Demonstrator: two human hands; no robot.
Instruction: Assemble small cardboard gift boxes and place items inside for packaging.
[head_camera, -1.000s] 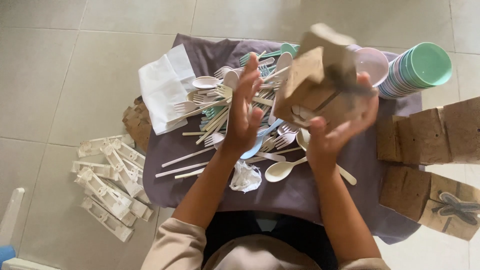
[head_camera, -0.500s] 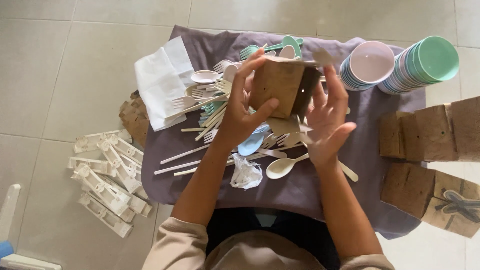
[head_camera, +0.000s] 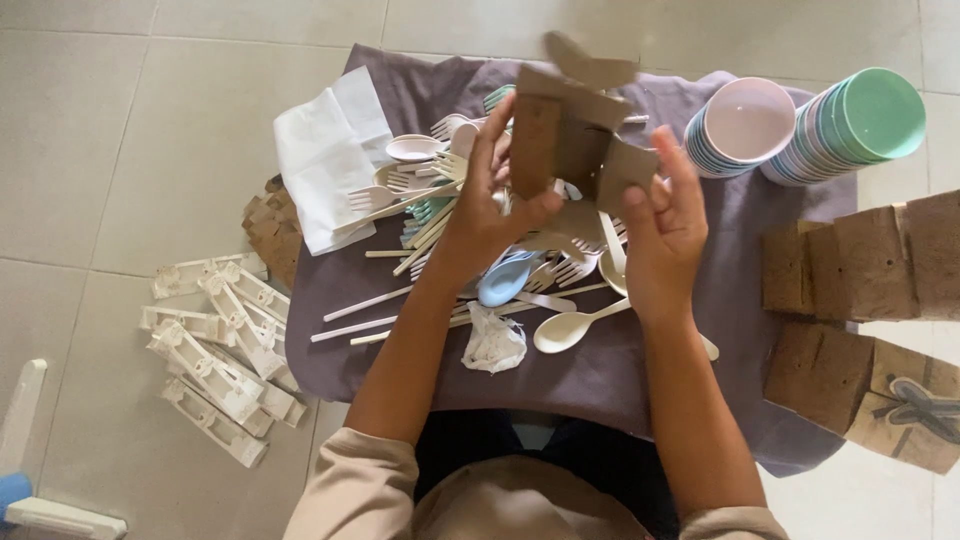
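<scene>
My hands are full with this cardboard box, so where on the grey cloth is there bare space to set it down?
Bare cloth shows along the near edge, below the cream spoon and crumpled wrapper, and right of the right hand toward the brown boxes. The cutlery pile crowds the middle; the cup stacks fill the far right corner.

Beige sleeves pushed up above the elbows — forearms and both hands bare — dark trousers below, no rings or watch.

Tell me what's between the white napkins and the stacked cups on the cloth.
In the head view, a cutlery pile lies between napkins and cups.
</scene>
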